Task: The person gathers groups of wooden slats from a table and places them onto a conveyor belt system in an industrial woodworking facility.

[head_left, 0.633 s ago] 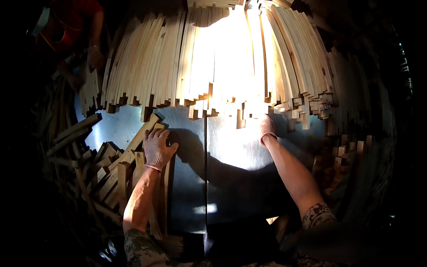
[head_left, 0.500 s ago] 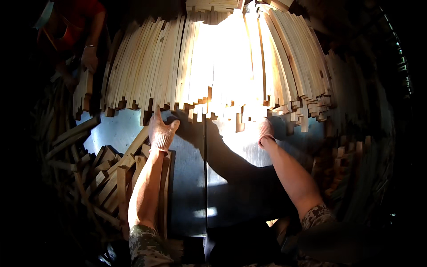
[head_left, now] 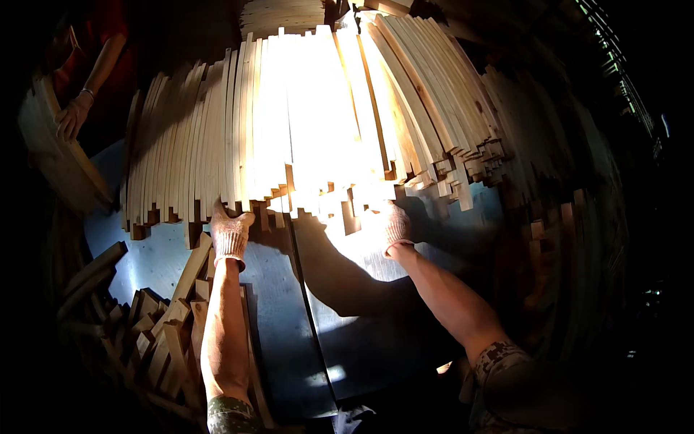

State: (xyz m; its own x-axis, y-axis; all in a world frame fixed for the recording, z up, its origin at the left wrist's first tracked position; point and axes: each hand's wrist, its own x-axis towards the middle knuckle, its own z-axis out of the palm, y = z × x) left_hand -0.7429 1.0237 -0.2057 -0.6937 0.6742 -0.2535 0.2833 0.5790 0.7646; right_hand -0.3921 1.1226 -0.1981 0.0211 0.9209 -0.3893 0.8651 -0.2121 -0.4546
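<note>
Just beyond both hands (head_left: 231, 231) (head_left: 393, 226): wooden strips (head_left: 314, 119); left thumb spread, right glare-blurred, holds unclear.

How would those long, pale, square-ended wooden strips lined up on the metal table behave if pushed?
The long, pale, square-ended wooden strips would probably stay stiff, being solid-looking wood. Their squared ends suggest sliding rather than rolling. Because they lie close side by side, one might drag its neighbours.

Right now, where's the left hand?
Head view, left of centre: the left hand is at the near ends of the wooden strips, jumbled wood pile to its lower left.
</note>
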